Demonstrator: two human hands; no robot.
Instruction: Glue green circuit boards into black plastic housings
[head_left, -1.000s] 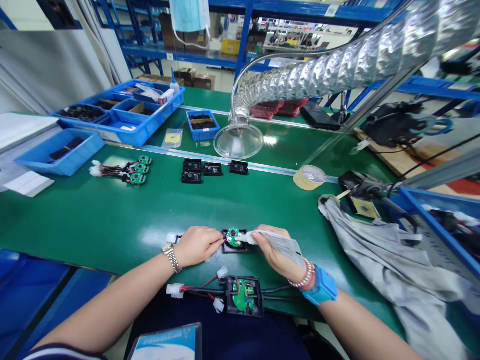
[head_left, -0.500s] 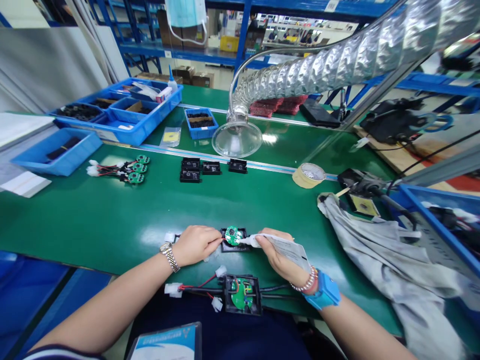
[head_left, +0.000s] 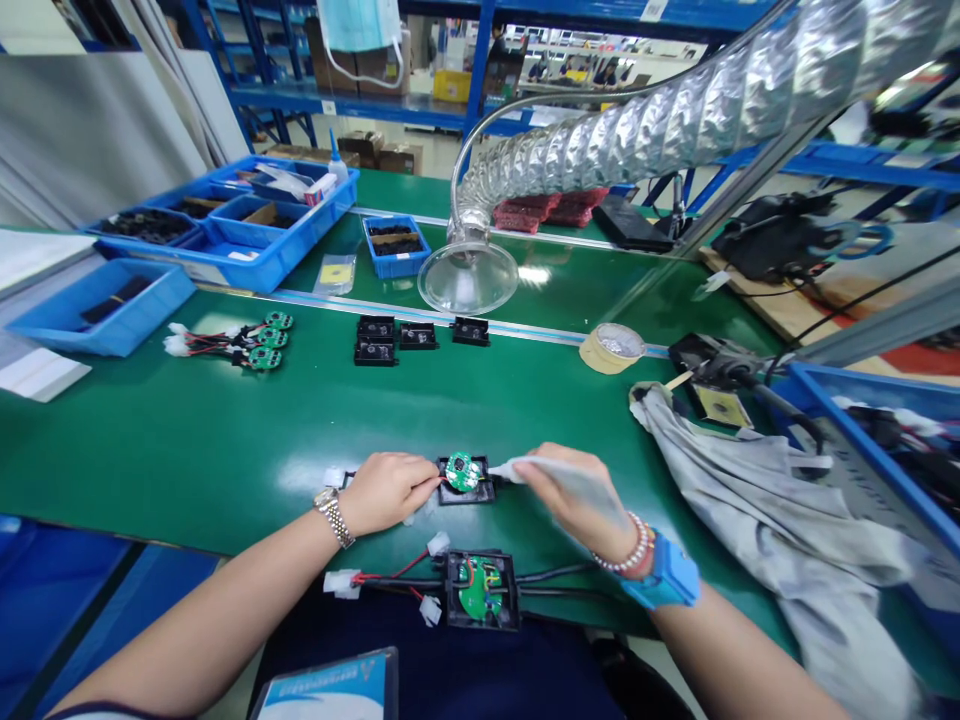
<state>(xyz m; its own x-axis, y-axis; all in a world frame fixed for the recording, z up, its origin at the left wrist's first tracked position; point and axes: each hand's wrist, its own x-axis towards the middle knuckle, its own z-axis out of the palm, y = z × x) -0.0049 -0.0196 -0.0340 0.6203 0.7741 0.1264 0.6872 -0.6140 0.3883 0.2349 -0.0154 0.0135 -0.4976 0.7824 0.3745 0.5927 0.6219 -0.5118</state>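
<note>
My left hand (head_left: 396, 490) rests on the green table, its fingers closed on red wires (head_left: 442, 479) that run to a round green circuit board (head_left: 463, 472). That board sits tilted in an open black plastic case (head_left: 466, 497). My right hand (head_left: 574, 492) is wrapped round a white glue bottle (head_left: 585, 487), blurred by motion. The bottle's nozzle (head_left: 503, 470) points left at the case's right edge, a little apart from the board. Nearer my body lies a second black case (head_left: 481, 590) with a green board, coloured wires and black cables; white connectors (head_left: 343, 583) lie left of it.
Several small black cases (head_left: 376, 340) and wired green boards (head_left: 266, 345) lie farther back. A clear hood (head_left: 469, 280) hangs from a foil duct. At right are a tape roll (head_left: 612, 348), a grey cloth (head_left: 712, 470) and a blue bin (head_left: 885, 470). Blue trays (head_left: 300, 250) stand at left.
My right hand has drawn the glue bottle rightward, taking its nozzle off the circuit board. My left hand keeps its place at the wires. The whole view has shifted slightly.
</note>
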